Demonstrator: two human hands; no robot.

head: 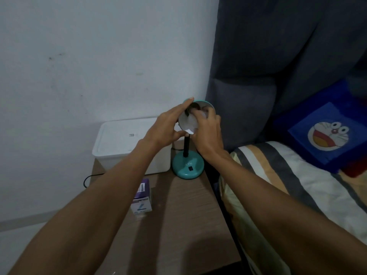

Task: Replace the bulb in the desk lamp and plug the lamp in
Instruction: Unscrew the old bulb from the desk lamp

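A teal desk lamp stands on the bedside table, its round base [187, 165] near the table's right edge and a black stem rising from it. Its shade [187, 121] is tipped up so the white inside faces me. My left hand [168, 127] grips the shade's left rim, fingers along the outside. My right hand [208, 133] reaches into the shade, fingers curled around a pale bulb [204, 114] that is mostly hidden. A purple and white bulb box [142, 197] stands on the table in front of the lamp.
A white lidded box [119, 143] sits behind the lamp against the wall. A black cord [89, 178] runs off the table's left edge. A bed with a striped blanket [288, 185] and a blue cartoon pillow [325, 133] lies to the right.
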